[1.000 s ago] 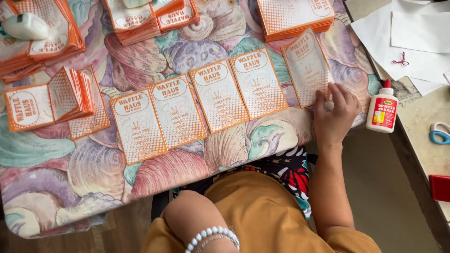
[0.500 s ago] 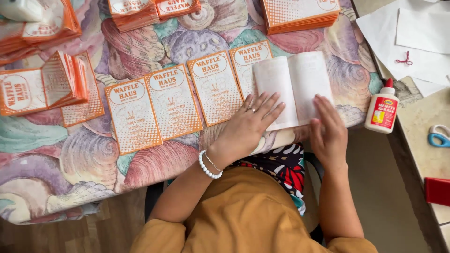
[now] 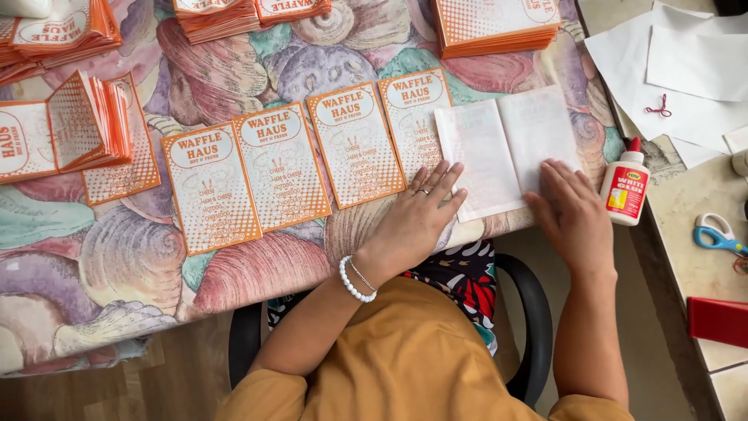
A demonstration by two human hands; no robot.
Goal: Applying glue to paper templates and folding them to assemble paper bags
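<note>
A white folded card lies open, blank side up, at the table's near edge. My left hand rests flat on its lower left corner, fingers spread; a bead bracelet is on that wrist. My right hand presses flat on its lower right part. Left of the card runs a row of several orange-and-white printed cards, face up and slightly overlapping.
Stacks of orange cards sit along the far edge and at the left. A white glue bottle with red cap stands right of my right hand. Blue scissors, loose white paper and a red object lie on the side counter.
One second ago only my right hand held a printed card at the row's right end. That card now lies flipped open, blank side up, and both hands press on it.
</note>
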